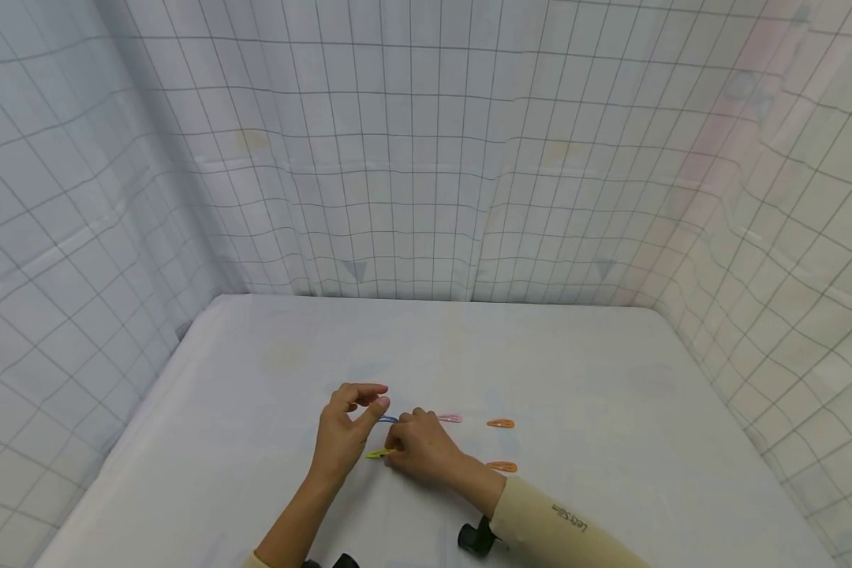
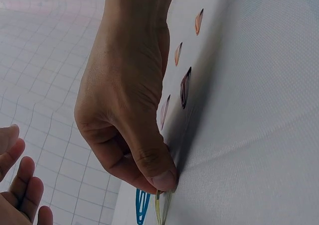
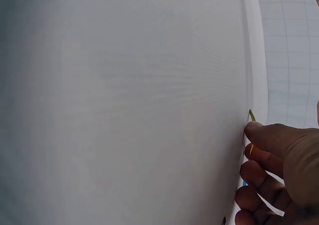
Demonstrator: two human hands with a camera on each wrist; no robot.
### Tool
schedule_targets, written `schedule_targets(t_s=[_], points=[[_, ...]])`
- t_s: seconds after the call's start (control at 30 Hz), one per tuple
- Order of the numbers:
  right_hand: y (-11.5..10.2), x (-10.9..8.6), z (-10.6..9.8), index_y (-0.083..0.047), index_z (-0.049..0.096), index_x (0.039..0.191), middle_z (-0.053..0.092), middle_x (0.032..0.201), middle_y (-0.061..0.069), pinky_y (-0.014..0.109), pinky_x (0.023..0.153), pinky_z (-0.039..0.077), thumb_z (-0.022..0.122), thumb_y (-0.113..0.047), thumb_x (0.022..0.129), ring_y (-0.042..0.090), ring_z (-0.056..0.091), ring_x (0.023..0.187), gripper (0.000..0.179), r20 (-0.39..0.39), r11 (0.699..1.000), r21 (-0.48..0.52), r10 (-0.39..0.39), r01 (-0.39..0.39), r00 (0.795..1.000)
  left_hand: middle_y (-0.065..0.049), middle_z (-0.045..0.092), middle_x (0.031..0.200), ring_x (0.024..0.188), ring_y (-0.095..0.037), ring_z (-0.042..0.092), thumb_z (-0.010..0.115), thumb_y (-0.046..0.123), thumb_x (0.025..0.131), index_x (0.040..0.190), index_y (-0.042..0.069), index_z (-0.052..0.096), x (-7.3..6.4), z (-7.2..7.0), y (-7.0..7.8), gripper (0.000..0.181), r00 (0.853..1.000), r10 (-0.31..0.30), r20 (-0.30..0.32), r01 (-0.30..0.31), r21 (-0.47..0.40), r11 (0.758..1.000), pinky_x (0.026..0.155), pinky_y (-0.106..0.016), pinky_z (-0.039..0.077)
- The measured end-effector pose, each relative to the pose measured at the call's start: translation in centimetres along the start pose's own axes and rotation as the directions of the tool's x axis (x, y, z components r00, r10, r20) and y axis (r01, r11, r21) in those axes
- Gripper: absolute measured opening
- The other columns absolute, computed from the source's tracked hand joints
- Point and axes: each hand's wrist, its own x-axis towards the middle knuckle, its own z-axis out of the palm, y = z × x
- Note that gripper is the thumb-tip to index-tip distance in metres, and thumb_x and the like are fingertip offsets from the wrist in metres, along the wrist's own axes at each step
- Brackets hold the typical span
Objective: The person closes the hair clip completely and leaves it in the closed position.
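Observation:
My right hand (image 1: 422, 446) pinches a yellow-green snap hair clip (image 1: 378, 454) between thumb and forefinger, low at the white tabletop. In the right wrist view the clip's pointed end (image 3: 251, 114) sticks out past the thumb. My left hand (image 1: 344, 430) hovers to the left with fingers loosely bent and nothing held. Between the hands lies a blue hair clip (image 2: 142, 206), partly hidden by the right hand in the head view. A pink hair clip (image 1: 450, 418) lies just beyond the right hand. Beside the right wrist, a dark hair clip (image 2: 185, 88) shows in the left wrist view.
Two orange hair clips, one farther back (image 1: 500, 424) and one nearer (image 1: 502, 466), lie to the right on the white table (image 1: 610, 394). A checked curtain (image 1: 426, 158) surrounds the table's back and sides. A black device (image 1: 476, 539) sits under the right forearm.

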Motion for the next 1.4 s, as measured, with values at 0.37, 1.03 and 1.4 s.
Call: schedule_targets(t_s=[0.37, 1.03, 1.4], points=[[0.0, -0.1, 0.1, -0.021, 0.073, 0.084, 0.057, 0.071, -0.011, 0.019, 0.065, 0.032, 0.076, -0.03, 0.077, 0.004, 0.041, 0.068, 0.012, -0.019, 1.0, -0.027, -0.006, 0.006, 1.0, 0.001, 0.062, 0.095, 0.091, -0.01, 0.048, 0.068, 0.025, 0.086, 0.102, 0.018, 0.068, 0.2, 0.1, -0.5, 0.018, 1.0, 0.022, 0.002, -0.022, -0.006, 1.0, 0.088, -0.037, 0.033], [1.4, 1.5, -1.3, -0.017, 0.073, 0.088, 0.062, 0.076, -0.006, 0.023, 0.07, 0.036, 0.075, -0.028, 0.079, 0.007, 0.047, 0.074, 0.015, -0.075, 0.991, 0.032, 0.13, -0.128, 0.989, -0.002, 0.063, 0.098, 0.093, -0.012, 0.049, 0.069, 0.021, 0.086, 0.103, 0.016, 0.069, 0.9, -0.1, -0.9, 0.018, 1.0, 0.001, 0.02, -0.001, 0.021, 1.0, 0.088, -0.034, 0.033], [2.4, 2.5, -0.8, -0.017, 0.073, 0.088, 0.062, 0.076, -0.005, 0.026, 0.072, 0.039, 0.073, -0.028, 0.079, 0.008, 0.048, 0.073, 0.014, -0.057, 0.985, 0.018, 0.171, -0.171, 0.984, -0.005, 0.063, 0.097, 0.093, -0.017, 0.049, 0.07, 0.019, 0.085, 0.102, 0.014, 0.069, 1.3, -0.6, -2.2, 0.018, 1.0, -0.031, 0.003, 0.031, 0.068, 0.997, 0.089, -0.043, 0.035]])
